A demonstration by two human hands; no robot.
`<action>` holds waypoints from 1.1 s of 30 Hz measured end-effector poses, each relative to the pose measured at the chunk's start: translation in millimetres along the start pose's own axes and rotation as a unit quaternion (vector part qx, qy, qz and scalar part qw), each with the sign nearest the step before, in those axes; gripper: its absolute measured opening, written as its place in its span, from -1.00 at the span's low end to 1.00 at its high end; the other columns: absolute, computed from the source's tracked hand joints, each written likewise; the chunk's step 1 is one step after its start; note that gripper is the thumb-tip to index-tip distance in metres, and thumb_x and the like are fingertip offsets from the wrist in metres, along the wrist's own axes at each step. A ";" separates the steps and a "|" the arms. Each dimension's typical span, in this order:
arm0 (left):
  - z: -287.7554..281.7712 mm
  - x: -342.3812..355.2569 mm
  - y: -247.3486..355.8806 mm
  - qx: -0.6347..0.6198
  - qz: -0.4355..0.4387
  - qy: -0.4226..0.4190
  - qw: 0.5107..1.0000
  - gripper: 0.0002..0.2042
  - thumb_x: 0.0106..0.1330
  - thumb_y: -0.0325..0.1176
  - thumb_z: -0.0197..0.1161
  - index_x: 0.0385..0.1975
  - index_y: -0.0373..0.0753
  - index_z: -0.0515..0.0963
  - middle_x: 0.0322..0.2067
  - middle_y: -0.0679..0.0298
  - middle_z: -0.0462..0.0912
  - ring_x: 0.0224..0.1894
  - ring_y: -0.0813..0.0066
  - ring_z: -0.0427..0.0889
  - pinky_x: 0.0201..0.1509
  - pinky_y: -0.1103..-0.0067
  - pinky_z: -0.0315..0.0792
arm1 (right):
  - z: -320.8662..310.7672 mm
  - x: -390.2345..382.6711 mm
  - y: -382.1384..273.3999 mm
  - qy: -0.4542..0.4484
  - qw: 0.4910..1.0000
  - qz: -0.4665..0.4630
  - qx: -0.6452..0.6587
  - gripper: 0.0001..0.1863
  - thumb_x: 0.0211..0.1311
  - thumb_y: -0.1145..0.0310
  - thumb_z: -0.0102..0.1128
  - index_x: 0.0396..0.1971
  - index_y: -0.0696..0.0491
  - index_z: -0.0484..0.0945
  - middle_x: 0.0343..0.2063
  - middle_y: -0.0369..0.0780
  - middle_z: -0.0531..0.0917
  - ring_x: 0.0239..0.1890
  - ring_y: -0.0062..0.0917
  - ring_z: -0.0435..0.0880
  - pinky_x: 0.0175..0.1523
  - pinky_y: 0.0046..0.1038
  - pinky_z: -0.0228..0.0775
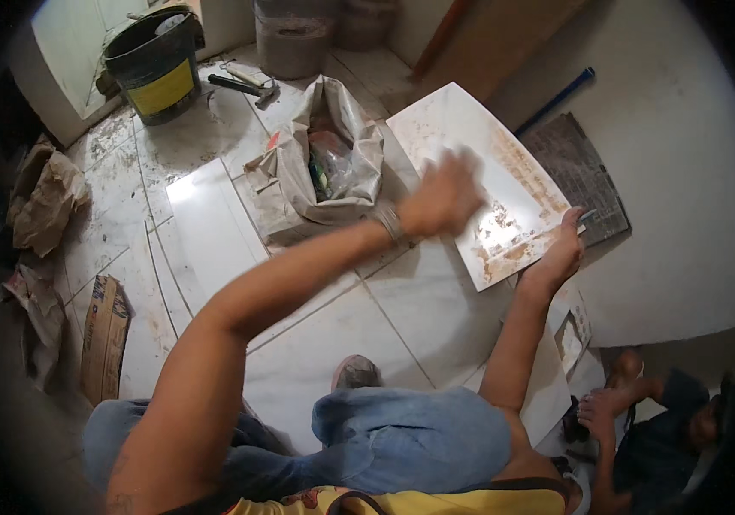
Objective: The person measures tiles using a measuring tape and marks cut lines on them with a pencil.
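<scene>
A white glossy tile (444,120) with brown smears is tilted up in front of me on the right. My right hand (561,249) grips its lower right edge, thumb showing at the rim. A small thin object sticks out beside that thumb, too small to name. Over the left part of the tile's face is my left hand (449,193), smeared by motion, with a band on the wrist. Whether its fingers are closed or hold anything is hidden by the blur. Left of the tile stands an open pale sack (294,184) with crumpled plastic inside.
A black bucket (140,73) with a yellow patch and a hammer (243,86) lie toward the back left. Another white tile (217,219) rests on the floor. A dark textured panel (586,163) leans behind the held tile. Cardboard (105,339) lies left; another person (663,438) crouches lower right.
</scene>
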State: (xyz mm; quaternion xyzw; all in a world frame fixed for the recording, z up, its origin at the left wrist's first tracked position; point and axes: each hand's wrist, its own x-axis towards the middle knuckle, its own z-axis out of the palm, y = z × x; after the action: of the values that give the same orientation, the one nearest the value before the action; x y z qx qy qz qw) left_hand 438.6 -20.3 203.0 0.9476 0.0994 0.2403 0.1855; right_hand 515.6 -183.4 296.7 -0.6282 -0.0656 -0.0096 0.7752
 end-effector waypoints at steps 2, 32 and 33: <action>14.4 1.5 11.2 -0.123 0.057 0.060 0.989 -0.29 0.47 0.08 -0.13 0.46 -0.29 -0.02 0.46 -0.09 -0.04 0.49 -0.18 -0.09 0.48 -0.05 -0.16 | -0.3 -6.4 0.6 -0.048 0.999 0.017 0.010 -0.32 0.33 -0.03 0.18 -0.09 0.46 0.47 -0.13 0.10 0.60 -0.18 -0.26 0.70 -0.11 -0.31 0.59; 11.3 -56.2 48.3 -0.137 0.028 0.053 0.989 -0.29 0.44 -0.01 -0.02 0.44 -0.34 0.02 0.45 -0.18 -0.07 0.48 -0.21 -0.04 0.45 -0.11 -0.12 | 19.1 -28.7 46.7 -0.052 0.997 0.025 0.059 -0.45 0.44 0.04 0.05 -0.22 0.37 0.56 -0.24 -0.07 0.63 -0.24 -0.39 0.66 -0.12 -0.40 0.52; 6.6 -51.4 44.3 -0.089 0.029 -0.006 0.996 -0.31 0.45 -0.02 -0.04 0.44 -0.34 0.02 0.45 -0.17 -0.05 0.47 -0.22 -0.02 0.44 -0.11 -0.11 | 15.2 -26.6 49.4 -0.059 0.995 0.033 0.078 -0.44 0.44 0.03 0.05 -0.21 0.38 0.55 -0.25 -0.07 0.62 -0.25 -0.40 0.65 -0.12 -0.40 0.52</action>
State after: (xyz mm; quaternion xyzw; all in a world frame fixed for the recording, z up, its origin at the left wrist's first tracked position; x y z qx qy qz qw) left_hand 401.8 -77.0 193.8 0.9313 0.0487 0.2475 0.2628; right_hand 492.7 -160.0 248.7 -0.5669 -0.0912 0.0581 0.8167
